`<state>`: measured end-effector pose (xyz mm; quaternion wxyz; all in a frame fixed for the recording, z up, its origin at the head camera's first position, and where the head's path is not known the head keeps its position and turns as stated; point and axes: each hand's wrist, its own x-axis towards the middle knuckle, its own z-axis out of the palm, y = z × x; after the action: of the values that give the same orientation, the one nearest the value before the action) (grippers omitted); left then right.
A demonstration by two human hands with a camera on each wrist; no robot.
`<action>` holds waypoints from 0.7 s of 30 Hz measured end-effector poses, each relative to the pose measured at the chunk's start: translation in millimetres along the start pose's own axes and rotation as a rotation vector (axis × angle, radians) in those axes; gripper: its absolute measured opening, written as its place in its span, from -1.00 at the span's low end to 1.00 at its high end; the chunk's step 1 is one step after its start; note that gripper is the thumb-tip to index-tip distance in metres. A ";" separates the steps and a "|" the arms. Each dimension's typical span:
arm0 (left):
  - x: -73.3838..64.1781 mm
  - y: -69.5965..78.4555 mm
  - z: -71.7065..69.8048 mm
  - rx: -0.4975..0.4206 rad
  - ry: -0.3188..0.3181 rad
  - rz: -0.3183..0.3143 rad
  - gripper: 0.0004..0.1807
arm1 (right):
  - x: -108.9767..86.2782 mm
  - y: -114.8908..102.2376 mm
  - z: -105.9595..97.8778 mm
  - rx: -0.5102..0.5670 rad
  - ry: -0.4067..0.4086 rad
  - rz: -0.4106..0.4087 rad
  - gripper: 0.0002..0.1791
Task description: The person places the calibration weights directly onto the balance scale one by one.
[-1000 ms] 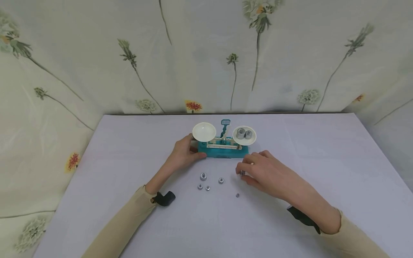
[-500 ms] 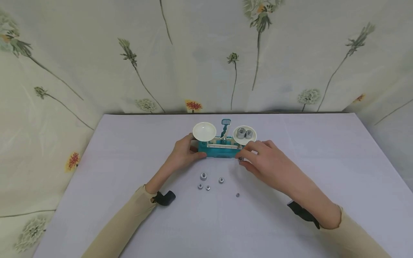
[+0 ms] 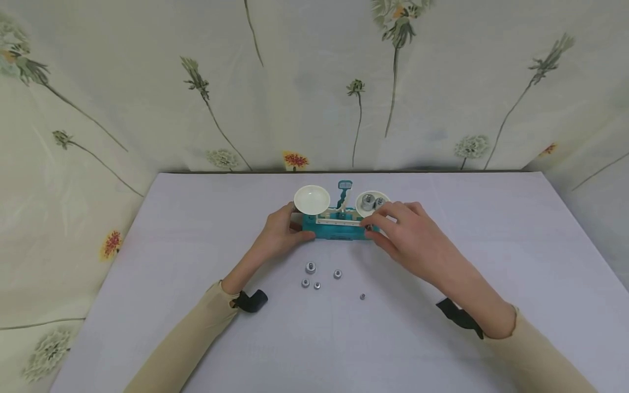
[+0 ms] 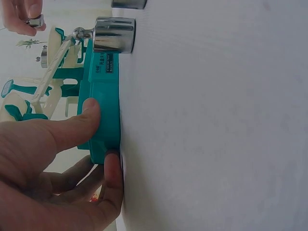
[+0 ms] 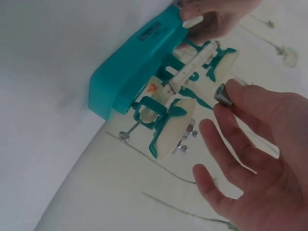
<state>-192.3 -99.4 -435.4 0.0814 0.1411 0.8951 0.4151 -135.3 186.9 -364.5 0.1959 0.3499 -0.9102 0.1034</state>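
Observation:
A teal balance scale stands near the far side of the table. My left hand grips the left end of its base, thumb on the front face and fingers round the end. My right hand pinches a small metal weight between thumb and index finger, the other fingers spread. That hand is raised just in front of the white right pan and partly covers it. Two larger weights, one a bigger cylinder, sit in this pan. Nothing lies in the white left pan.
Several metal weights stand in front of the scale, among them a larger one, a medium one and a tiny one. The pale table ends at the back by a flower-patterned cloth.
My right hand has carried the pinched weight up and away from the tabletop, toward the right pan. My left hand stays on the base, and the loose weights have not moved.

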 end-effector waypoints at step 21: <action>-0.6 1.1 -0.6 -0.009 -0.005 -0.007 -0.22 | 5.9 10.5 7.8 0.003 0.027 0.053 -0.71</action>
<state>-191.7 -99.3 -434.1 0.0858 0.1389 0.8935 0.4184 -148.7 188.5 -369.6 0.2047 0.3247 -0.9163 0.1146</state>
